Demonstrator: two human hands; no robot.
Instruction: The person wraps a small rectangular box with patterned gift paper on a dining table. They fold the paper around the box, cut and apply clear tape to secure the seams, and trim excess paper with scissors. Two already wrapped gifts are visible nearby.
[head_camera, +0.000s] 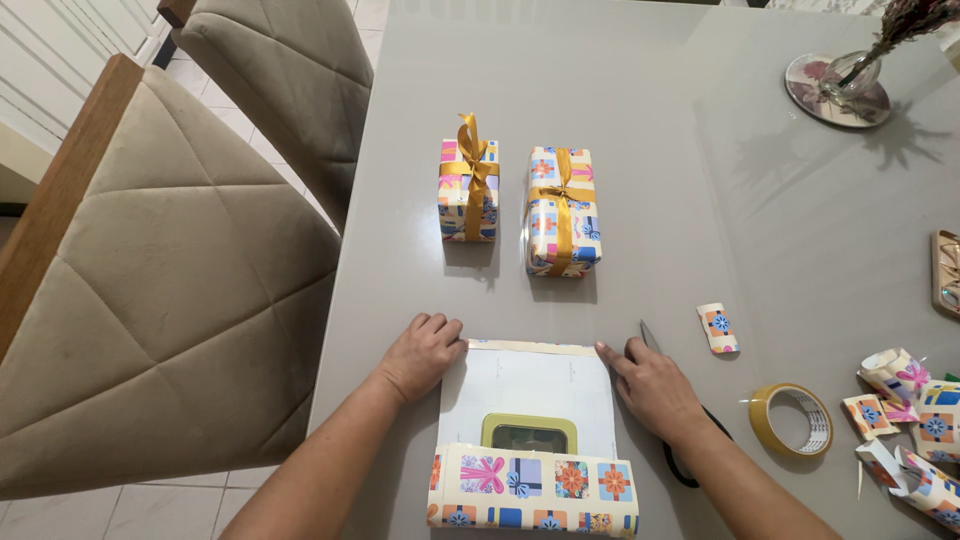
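Note:
A sheet of gift wrap (530, 385) lies white side up on the grey table (650, 120), its near edge folded over to show the colourful print (535, 488). A green-rimmed box (528, 432) sits on the sheet, partly under that fold. My left hand (422, 352) presses the sheet's far left corner, fingers curled. My right hand (650, 385) presses the far right corner with the fingers flat. Black-handled scissors (648, 335) lie under my right hand and wrist.
Two wrapped boxes with gold ribbon (468, 190) (561, 210) stand beyond the sheet. A tape roll (792, 420), a small paper scrap (718, 328) and several wrap offcuts (915, 420) lie to the right. A glass vase (848, 78) stands far right. Two padded chairs (170, 270) are left.

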